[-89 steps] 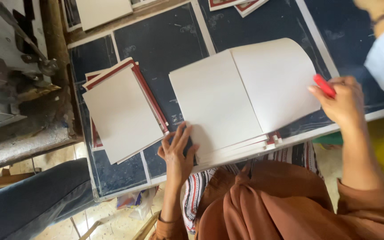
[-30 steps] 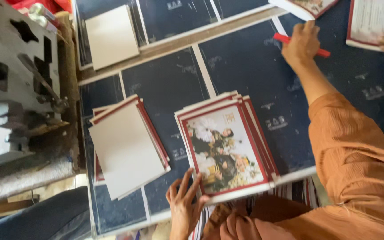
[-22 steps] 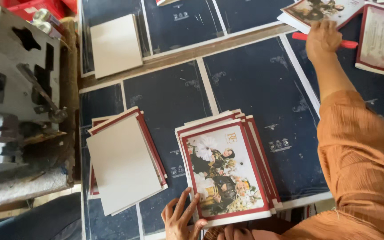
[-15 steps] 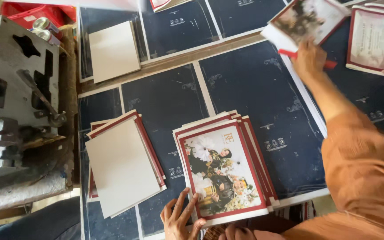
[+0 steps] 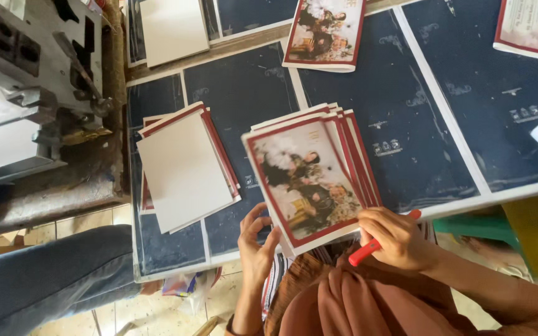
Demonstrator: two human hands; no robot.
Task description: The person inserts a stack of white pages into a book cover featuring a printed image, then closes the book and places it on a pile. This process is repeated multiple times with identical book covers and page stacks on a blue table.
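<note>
Red plastic shows in our right hand: a marker gripped in the curled fingers, its tip poking out towards our lap, while the fingertips rest on the near right corner of the booklet stack. Our left hand is open, fingers spread and loosely bent, touching the near left corner of the same stack and closed on nothing. We see the stack lying fanned on the dark blue table just in front of us, its top cover a photograph with a red border, and its near edge hanging a little over the table's rim. To the left of it, close but apart, lies a pile of booklets turned blank side up, red edges showing beneath. Farther off, another picture booklet lies near the far edge, with a blank white one to its left. A grey metal machine stands beyond the table's left side.
</note>
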